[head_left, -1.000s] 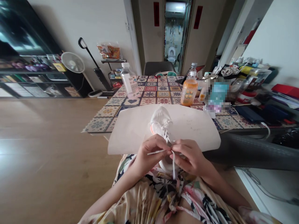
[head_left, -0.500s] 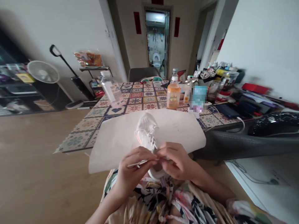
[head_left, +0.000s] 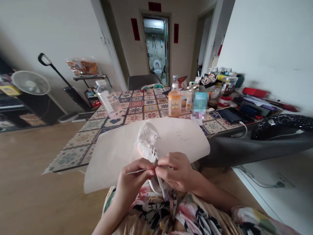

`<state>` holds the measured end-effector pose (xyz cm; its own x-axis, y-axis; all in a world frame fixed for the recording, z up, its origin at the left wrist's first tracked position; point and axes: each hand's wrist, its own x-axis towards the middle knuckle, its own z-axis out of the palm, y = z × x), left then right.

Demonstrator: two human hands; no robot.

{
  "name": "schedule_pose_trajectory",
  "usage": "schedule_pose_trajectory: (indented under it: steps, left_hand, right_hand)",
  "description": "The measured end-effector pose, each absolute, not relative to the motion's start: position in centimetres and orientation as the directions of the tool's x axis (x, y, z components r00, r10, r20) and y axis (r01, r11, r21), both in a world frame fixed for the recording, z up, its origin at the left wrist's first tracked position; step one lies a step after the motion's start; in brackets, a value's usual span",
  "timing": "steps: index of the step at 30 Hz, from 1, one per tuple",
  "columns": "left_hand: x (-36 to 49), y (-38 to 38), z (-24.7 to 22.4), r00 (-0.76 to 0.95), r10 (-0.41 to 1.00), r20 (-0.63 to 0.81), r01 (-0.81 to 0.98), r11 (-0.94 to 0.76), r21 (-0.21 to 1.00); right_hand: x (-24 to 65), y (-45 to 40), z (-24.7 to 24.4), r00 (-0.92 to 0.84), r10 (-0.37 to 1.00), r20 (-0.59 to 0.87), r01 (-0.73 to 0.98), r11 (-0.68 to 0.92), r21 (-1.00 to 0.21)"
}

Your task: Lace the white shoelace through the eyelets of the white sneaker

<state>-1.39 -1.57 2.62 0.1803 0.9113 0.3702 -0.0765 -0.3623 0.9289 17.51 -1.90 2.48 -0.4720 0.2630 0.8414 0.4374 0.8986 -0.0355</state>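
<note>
A white shoe (head_left: 146, 138) lies on a large white paper sheet (head_left: 110, 153), its toe pointing away from me. Over its near end my two hands meet, fingertips almost touching. My left hand (head_left: 135, 176) pinches a white shoelace (head_left: 137, 171), whose end sticks out to the left between the fingers. Thumb and fingers of my right hand (head_left: 174, 171) are also closed on the lace, close beside the left fingertips. A loose white strand hangs below the right fingers. The hands partly hide the shoe's opening and heel.
Beyond the paper, a patterned tablecloth (head_left: 117, 120) covers the table. On it stand a large clear bottle (head_left: 107, 99), an orange drink bottle (head_left: 174, 103) and a blurred-out blue item (head_left: 200, 102). A dark phone (head_left: 233, 115) lies at right, near a grey chair back (head_left: 227, 151).
My view has swung slightly right, so the scene sits further left. Both hands stay pinched together on the lace; a hanging white strand now shows more clearly below them.
</note>
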Motion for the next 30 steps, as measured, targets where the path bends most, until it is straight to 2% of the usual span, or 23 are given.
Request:
schedule_pose_trajectory:
  steps: [3, 6, 9, 12, 15, 19, 21, 24, 26, 28, 30]
  left_hand:
    - [-1.6, -1.2, 2.1, 0.194, 0.926, 0.325, -0.144, -0.3, 0.943]
    - [-2.0, -0.6, 1.9, 0.129, 0.955, 0.267, -0.272, -0.225, 0.936]
    - [-2.7, 0.4, 2.2, 0.035, 0.982, 0.187, -0.559, -0.136, 0.818]
    - [-4.1, 1.5, 2.6, 0.067, 0.989, 0.132, -0.763, -0.034, 0.646]
    - [-5.9, 2.4, 2.6, 0.116, 0.984, 0.133, -0.743, -0.003, 0.669]
    - [-7.7, 2.7, 2.2, 0.109, 0.982, 0.157, -0.582, -0.065, 0.81]
    - [-8.0, 2.5, 2.0, 0.173, 0.971, 0.164, -0.457, -0.068, 0.887]
    - [-7.7, 1.9, 1.9, 0.315, 0.94, 0.132, -0.173, -0.08, 0.982]
    - [-7.2, 1.5, 1.9, 0.355, 0.93, 0.096, 0.053, -0.123, 0.991]
    - [-6.7, 1.2, 1.8, 0.35, 0.933, 0.087, 0.266, -0.188, 0.945]
    - [-6.3, 1.1, 1.6, 0.361, 0.927, 0.097, 0.416, -0.254, 0.873]
  right_hand:
    - [17.5, -2.1, 2.9, -0.425, 0.29, 0.858, 0.338, 0.93, -0.146]
    - [17.5, -2.1, 3.0, -0.333, 0.441, 0.833, 0.138, 0.897, -0.42]
    - [17.7, -1.3, 2.7, -0.157, 0.645, 0.748, -0.163, 0.73, -0.663]
    - [18.6, 0.1, 2.4, -0.093, 0.788, 0.608, -0.43, 0.519, -0.739]
    - [20.3, 1.5, 2.3, -0.111, 0.828, 0.549, -0.493, 0.434, -0.754]
    - [22.1, 2.5, 1.8, -0.078, 0.827, 0.557, -0.431, 0.476, -0.766]
    - [22.4, 2.6, 1.4, -0.118, 0.809, 0.577, -0.341, 0.512, -0.788]
    - [22.1, 2.2, 1.1, -0.212, 0.792, 0.573, -0.17, 0.547, -0.82]
    - [21.7, 1.7, 1.4, -0.268, 0.793, 0.546, 0.052, 0.578, -0.814]
    - [21.4, 1.2, 1.7, -0.336, 0.8, 0.498, 0.298, 0.592, -0.749]
    - [21.1, 0.8, 2.0, -0.408, 0.803, 0.433, 0.423, 0.587, -0.69]
